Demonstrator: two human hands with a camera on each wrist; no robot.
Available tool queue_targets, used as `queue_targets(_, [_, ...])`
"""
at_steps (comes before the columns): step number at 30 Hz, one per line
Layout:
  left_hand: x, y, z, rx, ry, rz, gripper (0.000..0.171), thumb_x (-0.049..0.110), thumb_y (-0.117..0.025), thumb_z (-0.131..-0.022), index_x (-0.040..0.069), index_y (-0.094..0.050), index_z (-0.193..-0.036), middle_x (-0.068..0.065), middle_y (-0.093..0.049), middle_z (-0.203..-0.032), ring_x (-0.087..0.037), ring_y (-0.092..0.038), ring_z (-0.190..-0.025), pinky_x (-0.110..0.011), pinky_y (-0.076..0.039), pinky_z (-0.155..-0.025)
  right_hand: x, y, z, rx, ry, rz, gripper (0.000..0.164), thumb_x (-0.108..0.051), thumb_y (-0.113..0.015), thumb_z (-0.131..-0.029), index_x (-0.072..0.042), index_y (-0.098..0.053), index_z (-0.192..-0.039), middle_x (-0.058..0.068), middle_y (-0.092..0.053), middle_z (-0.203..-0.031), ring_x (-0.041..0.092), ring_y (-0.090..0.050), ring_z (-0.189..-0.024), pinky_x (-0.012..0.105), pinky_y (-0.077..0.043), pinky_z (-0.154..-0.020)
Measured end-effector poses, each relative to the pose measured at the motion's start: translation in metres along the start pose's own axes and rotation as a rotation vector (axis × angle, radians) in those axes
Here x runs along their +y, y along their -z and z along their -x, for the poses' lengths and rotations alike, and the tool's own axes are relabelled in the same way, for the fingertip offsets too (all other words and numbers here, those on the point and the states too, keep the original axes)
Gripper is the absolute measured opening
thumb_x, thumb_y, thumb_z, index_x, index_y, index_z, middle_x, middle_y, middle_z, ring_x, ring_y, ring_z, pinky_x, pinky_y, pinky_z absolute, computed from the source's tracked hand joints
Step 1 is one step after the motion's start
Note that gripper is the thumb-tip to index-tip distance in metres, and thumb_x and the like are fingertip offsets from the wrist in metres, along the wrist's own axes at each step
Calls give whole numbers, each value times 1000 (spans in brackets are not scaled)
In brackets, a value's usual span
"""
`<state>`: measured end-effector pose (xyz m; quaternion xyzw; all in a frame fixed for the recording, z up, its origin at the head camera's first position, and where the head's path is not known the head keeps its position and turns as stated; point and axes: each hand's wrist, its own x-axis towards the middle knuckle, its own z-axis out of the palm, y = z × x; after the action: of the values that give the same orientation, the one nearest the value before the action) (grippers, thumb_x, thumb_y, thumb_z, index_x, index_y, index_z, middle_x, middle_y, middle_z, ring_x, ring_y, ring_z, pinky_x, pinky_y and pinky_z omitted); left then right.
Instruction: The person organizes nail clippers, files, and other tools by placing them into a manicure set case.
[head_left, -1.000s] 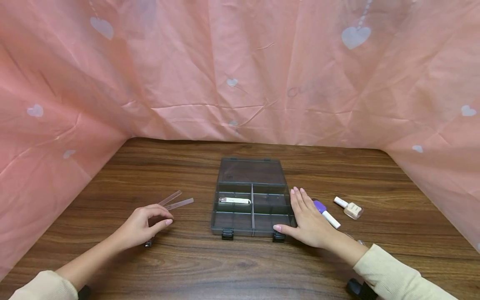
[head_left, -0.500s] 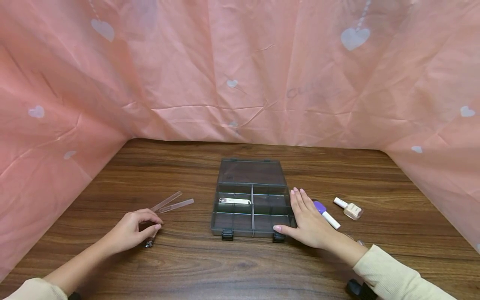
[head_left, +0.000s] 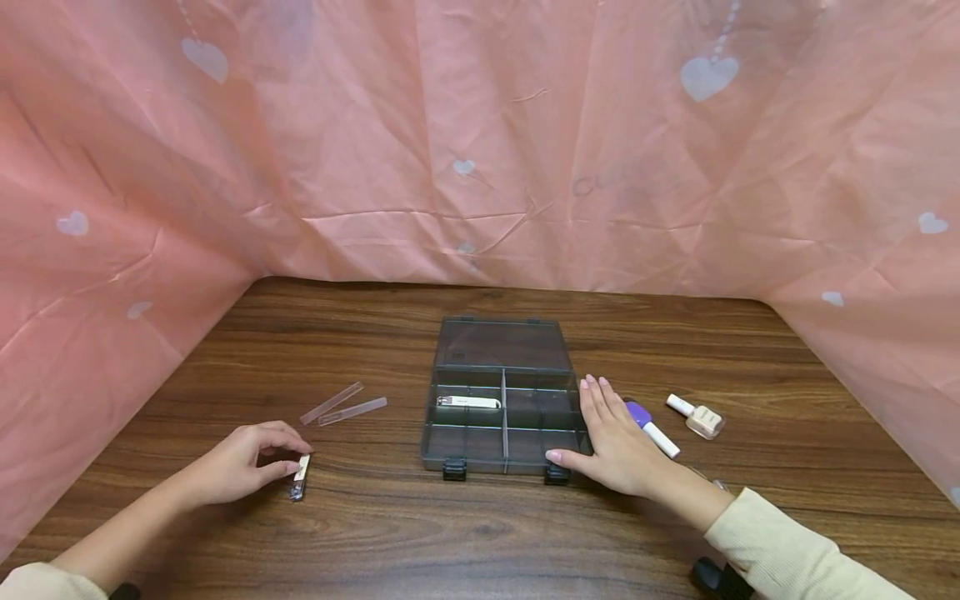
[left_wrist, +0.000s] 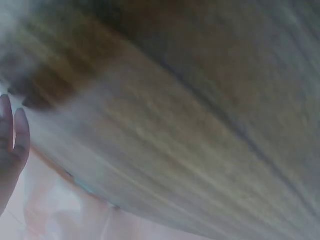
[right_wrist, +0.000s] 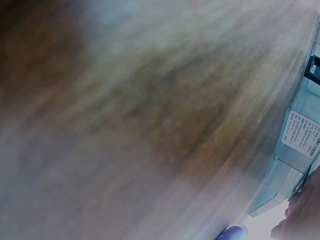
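Observation:
In the head view, my left hand [head_left: 251, 462] is low over the table at left, thumb and fingertips parted around the far end of a white-and-silver nail clipper [head_left: 300, 477]. The clipper lies on the wood; whether the fingers touch it is hard to tell. My right hand [head_left: 621, 442] rests with straight fingers along the right side of a smoky clear divided box [head_left: 468, 458], thumb at its front corner. A second nail clipper [head_left: 468, 402] lies in the box's left compartment. The right wrist view shows the box's labelled side [right_wrist: 300, 132].
Two clear narrow strips [head_left: 352, 412] lie beyond the left hand. Right of the right hand are a purple bottle with a white cap [head_left: 660, 438] and a beige nail polish bottle [head_left: 705, 422]. A pink curtain [head_left: 480, 208] hangs around the wooden table [head_left: 390, 533].
My left hand has moved left and nearer to me, from beside the clear strips to the nail clipper, uncovering more of it. The right hand stays at the box.

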<state>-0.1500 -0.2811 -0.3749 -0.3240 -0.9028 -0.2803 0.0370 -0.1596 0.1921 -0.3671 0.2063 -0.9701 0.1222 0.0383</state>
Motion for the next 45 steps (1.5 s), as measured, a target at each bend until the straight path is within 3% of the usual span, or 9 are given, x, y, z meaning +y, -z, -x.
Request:
queue_targets(4, [-2,5,1,-86,51,6,23,18,-73,-78,12,-69,-101,4,-64,-98,7,-52,-97,-31,-54,-75,0,1,0,-2,-3,-1,103,-63,-53,-82,14,-19,-141,31,-17,-149,45,-11,-140,55,-18,-112])
queue_targets(7, [-2,5,1,-96,50,-16,26,19,-74,-76,14,-69,-102,6,-63,-97,6,-52,-96,-32,-53,-76,0,1,0,-2,-5,-4,103,-63,-53,-82,14,-19,-141,31,-17,-149,46,-11,-140,55,-17,-112])
queue_targets(14, [-6,0,-2,-24,-70,-49,22,13,-77,-72,17,-68,-92,9,-63,-89,5,-53,-87,-20,-48,-71,1,-2,0,12,3,-16,103,-62,-54,-81,14,-20,-141,32,-17,-149,46,-12,-139,56,-18,-112])
queue_targets(21, [-3,-2,-3,-38,-42,-54,20,17,-78,-70,22,-65,-85,13,-60,-87,6,-51,-84,-21,-47,-70,0,-2,0,4,-1,-20,103,-63,-54,-82,13,-19,-142,31,-16,-150,45,-11,-140,56,-17,-112])
queue_targets(32, [1,-11,-6,-4,-90,-87,20,24,-79,-68,29,-63,-78,16,-57,-84,5,-48,-82,-22,-44,-69,-1,0,0,-3,-12,-9,103,-63,-53,-82,13,-19,-142,30,-17,-150,45,-11,-140,55,-17,-113])
queue_targets(37, [3,-13,-5,0,-87,-122,18,23,-78,-69,27,-61,-76,17,-57,-82,4,-49,-80,-24,-46,-67,0,0,0,-1,-7,-6,102,-63,-53,-82,13,-19,-142,31,-17,-149,45,-11,-140,55,-17,-113])
queue_targets(45, [6,-17,-7,51,-171,-200,19,16,-77,-68,21,-60,-75,16,-56,-75,3,-47,-73,-21,-43,-58,1,-2,0,6,-6,2,102,-63,-53,-82,13,-20,-142,31,-18,-149,45,-12,-140,55,-18,-112])
